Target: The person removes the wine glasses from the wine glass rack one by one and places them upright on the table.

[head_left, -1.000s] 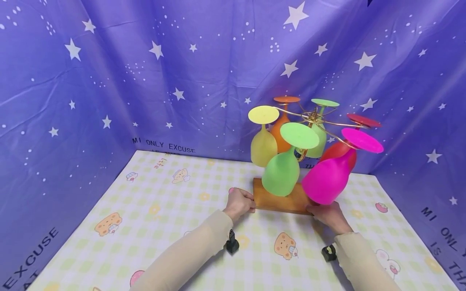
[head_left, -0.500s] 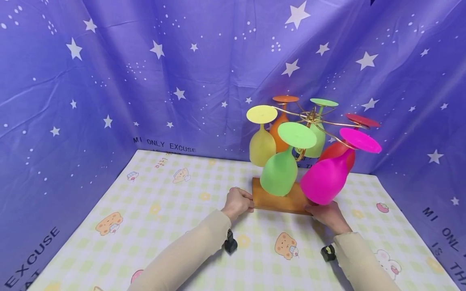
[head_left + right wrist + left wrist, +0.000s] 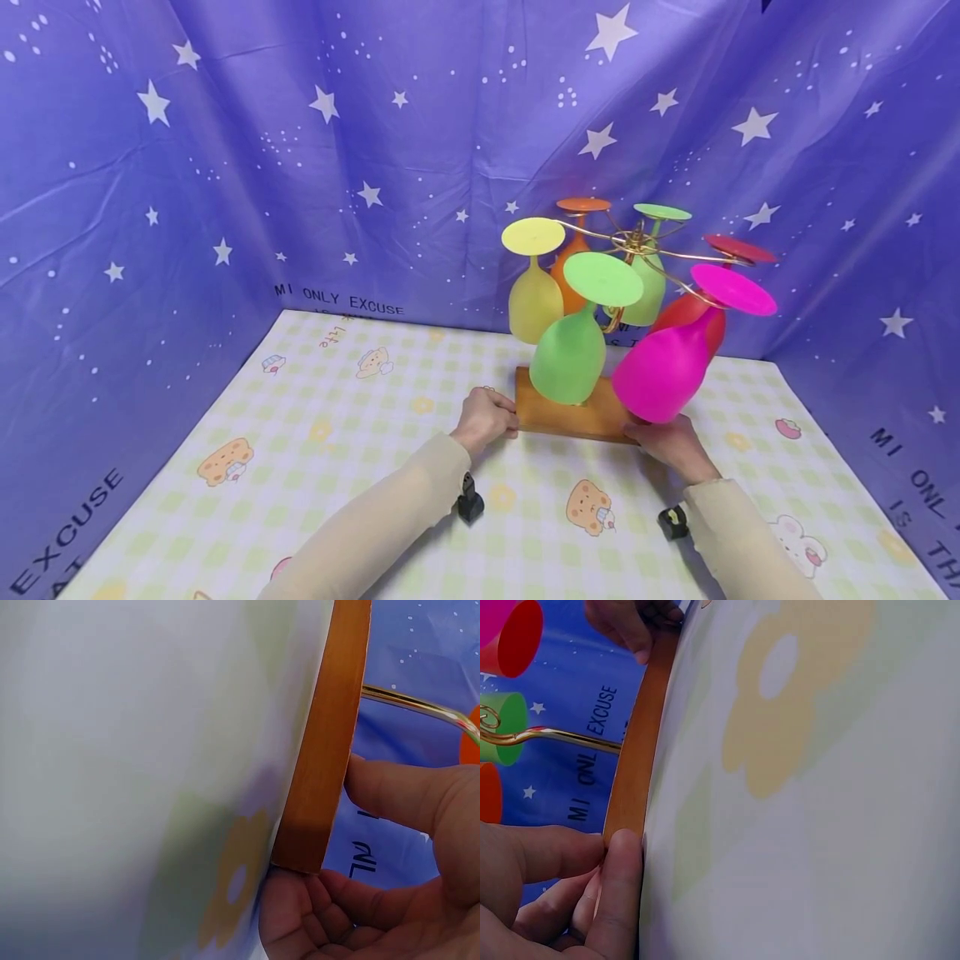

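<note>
A wine glass rack with a brown wooden base [image 3: 547, 417] and gold wire arms [image 3: 636, 242] stands at the table's right half. Upside-down plastic goblets hang from it by their feet: yellow [image 3: 536, 304], orange [image 3: 573, 267], light green [image 3: 567, 358], another green [image 3: 648, 292], red [image 3: 716, 333] and magenta [image 3: 660, 375]. My left hand [image 3: 486, 417] pinches the base's left end, with thumb and finger on its edge in the left wrist view. My right hand [image 3: 675, 442] grips the right end, fingers at the corner in the right wrist view. Goblets hide part of the base and post.
A pale green checked cloth [image 3: 360, 417] with cartoon prints covers the table. Purple curtains [image 3: 420, 150] with white stars stand behind and at both sides. The rack is near the back curtain, and its goblets overhang the base.
The rack with its goblets has shifted slightly left across the cloth. Both hands have moved left with it and keep their hold on the base.
</note>
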### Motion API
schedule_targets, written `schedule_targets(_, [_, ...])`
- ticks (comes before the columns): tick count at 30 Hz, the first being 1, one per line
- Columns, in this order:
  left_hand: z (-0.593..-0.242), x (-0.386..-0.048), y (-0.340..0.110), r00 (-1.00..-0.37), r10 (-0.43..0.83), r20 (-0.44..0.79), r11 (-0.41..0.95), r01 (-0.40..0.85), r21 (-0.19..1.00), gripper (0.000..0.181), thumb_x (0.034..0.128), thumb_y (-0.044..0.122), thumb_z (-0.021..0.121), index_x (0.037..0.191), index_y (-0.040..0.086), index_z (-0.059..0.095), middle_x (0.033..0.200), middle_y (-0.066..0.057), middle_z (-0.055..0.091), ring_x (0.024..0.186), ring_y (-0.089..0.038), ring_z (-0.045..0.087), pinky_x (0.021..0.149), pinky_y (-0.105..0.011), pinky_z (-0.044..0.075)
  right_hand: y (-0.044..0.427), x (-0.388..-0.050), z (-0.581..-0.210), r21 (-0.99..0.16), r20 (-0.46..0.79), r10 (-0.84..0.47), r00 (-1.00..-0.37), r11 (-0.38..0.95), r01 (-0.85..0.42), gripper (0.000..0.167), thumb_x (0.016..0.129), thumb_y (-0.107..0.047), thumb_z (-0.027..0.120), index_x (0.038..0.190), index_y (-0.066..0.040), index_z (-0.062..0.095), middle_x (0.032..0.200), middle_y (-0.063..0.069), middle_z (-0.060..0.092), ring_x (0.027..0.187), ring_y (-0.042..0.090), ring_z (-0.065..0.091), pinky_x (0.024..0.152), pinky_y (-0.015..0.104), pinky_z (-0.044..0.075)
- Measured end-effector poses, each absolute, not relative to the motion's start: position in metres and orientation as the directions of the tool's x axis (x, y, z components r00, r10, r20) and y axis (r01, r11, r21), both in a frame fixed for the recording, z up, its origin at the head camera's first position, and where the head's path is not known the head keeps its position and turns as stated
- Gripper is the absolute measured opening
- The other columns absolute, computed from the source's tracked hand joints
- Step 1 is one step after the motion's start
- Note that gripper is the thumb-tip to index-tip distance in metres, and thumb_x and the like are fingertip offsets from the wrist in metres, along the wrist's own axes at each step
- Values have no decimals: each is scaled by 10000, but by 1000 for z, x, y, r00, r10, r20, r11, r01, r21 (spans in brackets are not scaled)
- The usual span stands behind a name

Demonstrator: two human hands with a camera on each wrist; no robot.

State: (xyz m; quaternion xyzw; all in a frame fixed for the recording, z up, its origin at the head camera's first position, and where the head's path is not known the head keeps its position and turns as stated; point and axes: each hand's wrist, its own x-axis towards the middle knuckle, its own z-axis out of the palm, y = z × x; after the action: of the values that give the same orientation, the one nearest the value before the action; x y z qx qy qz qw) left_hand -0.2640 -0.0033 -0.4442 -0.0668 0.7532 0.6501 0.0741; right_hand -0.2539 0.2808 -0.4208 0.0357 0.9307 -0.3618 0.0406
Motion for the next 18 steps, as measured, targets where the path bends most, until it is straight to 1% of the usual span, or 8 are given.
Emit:
schedule_targets(3, [-444, -263, -5, -982, -3, -191, 140, -190, 972, 148, 741, -123, 689, 880, -74, 705, 933, -86, 602, 608, -213, 687, 582, -276, 566, 279, -254, -421, -655, -98, 31, -995, 750, 88, 447, 843, -242, 681, 1148, 43, 520, 1038, 196, 537, 902, 304, 515, 787, 426, 453])
schedule_targets(7, [-444, -263, -7, -982, -9, -188, 144, -187, 972, 148, 737, -125, 693, 873, -69, 707, 956, -87, 600, 593, -199, 682, 577, -271, 564, 276, -254, -421, -646, -87, 20, -996, 760, 72, 408, 844, -234, 681, 1116, 34, 536, 1021, 188, 551, 899, 301, 524, 792, 435, 455])
schedule_targets(10, [-445, -264, -8, -982, -13, -189, 152, -189, 970, 150, 737, -124, 696, 873, -63, 709, 920, -93, 612, 586, -196, 681, 575, -272, 564, 275, -254, -421, -647, -82, 16, -996, 760, 66, 418, 844, -234, 680, 1116, 45, 527, 1014, 195, 552, 903, 309, 536, 793, 445, 461])
schedule_targets(14, [-445, -264, -10, -982, -15, -189, 155, -189, 970, 156, 734, -123, 700, 877, -62, 712, 934, -108, 627, 591, -210, 686, 579, -280, 566, 273, -254, -421, -654, -83, 19, -996, 753, 69, 422, 851, -236, 673, 1129, 42, 522, 1014, 187, 554, 910, 305, 545, 793, 431, 466])
schedule_targets(18, [-444, -263, -13, -982, -14, -188, 150, -188, 971, 167, 731, -122, 700, 888, -68, 708, 999, -126, 629, 605, -227, 691, 587, -286, 568, 271, -254, -420, -659, -75, 12, -997, 750, 59, 365, 842, -223, 683, 1067, 27, 542, 958, 158, 557, 869, 281, 538, 754, 386, 460])
